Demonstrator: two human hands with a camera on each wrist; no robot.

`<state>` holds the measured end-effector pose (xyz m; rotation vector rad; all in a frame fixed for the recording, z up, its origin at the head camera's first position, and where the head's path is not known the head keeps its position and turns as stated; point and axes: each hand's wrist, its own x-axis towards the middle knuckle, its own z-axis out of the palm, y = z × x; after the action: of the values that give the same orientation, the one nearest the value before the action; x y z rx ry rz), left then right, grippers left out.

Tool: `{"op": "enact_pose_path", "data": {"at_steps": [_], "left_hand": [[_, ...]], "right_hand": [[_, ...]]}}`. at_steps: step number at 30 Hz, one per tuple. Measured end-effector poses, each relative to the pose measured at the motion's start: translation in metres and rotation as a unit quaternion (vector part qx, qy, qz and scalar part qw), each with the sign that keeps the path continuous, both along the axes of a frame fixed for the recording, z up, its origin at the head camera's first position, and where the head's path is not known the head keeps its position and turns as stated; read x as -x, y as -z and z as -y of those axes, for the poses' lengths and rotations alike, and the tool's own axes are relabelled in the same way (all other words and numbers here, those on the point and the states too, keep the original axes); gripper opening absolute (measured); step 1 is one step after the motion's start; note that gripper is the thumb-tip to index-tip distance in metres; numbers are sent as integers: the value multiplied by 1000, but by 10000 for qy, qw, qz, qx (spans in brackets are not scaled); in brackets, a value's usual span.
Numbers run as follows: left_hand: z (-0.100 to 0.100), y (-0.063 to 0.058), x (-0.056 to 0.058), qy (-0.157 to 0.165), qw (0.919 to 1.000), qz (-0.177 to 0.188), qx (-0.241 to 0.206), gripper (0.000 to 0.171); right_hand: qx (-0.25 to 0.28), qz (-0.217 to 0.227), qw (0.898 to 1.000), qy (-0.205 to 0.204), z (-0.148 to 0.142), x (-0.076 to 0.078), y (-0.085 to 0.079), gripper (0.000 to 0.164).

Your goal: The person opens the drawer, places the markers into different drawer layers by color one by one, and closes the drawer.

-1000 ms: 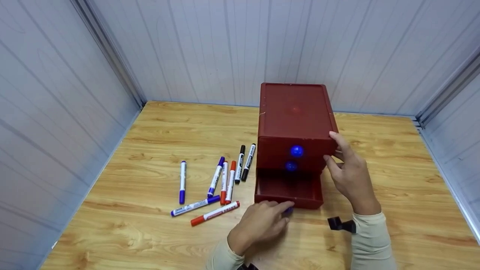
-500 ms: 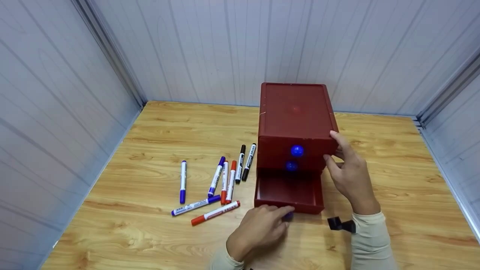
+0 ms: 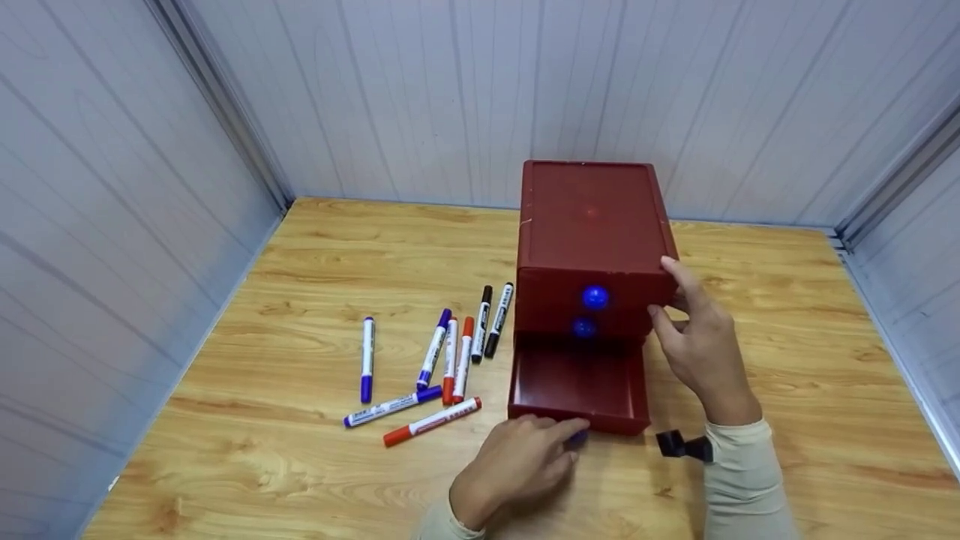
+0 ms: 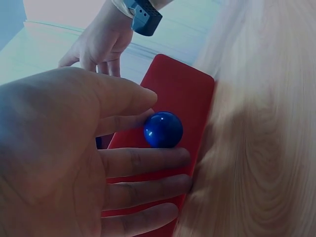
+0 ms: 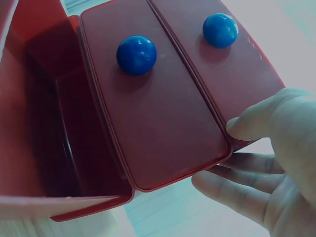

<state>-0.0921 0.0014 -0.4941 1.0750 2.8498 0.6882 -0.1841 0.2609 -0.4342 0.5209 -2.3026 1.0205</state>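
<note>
A dark red drawer cabinet (image 3: pixel 596 217) stands on the table, its bottom drawer (image 3: pixel 637 420) pulled out, with no contents visible inside. Two upper drawers are closed, each with a round blue knob (image 5: pixel 137 55). My left hand (image 3: pixel 517 454) is at the bottom drawer's front. In the left wrist view its fingers hold that drawer's blue knob (image 4: pixel 163 130) between them. My right hand (image 3: pixel 705 349) holds the cabinet's right front edge near the top. In the right wrist view its thumb and fingers lie about that edge, beside the closed drawer fronts.
Several whiteboard markers lie left of the cabinet: black ones (image 3: pixel 482 324), red ones (image 3: pixel 433 421) and blue ones (image 3: pixel 367 360). Pale panel walls (image 3: pixel 412 97) enclose the table (image 3: pixel 300 300) at the back and both sides.
The bottom drawer has slid further out toward the front, and my left hand has moved back with its knob. My right hand keeps its hold on the cabinet. The markers have not moved.
</note>
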Motion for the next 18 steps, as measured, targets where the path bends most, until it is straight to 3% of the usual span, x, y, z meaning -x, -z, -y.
{"op": "enact_pose_path", "data": {"at_steps": [7,14,18], "left_hand": [[1,-1,-2,74,9998,162,79,43],[5,-1,-12,62,9999,134,20,42],[7,-2,-15,-8,9987,499,122,43]], "right_hand": [[17,-23,10000,5,-1,-1,0,72],[-35,2,10000,-80,-2,0,1,71],[-3,40,9999,-129,-2,1,2,71]]}}
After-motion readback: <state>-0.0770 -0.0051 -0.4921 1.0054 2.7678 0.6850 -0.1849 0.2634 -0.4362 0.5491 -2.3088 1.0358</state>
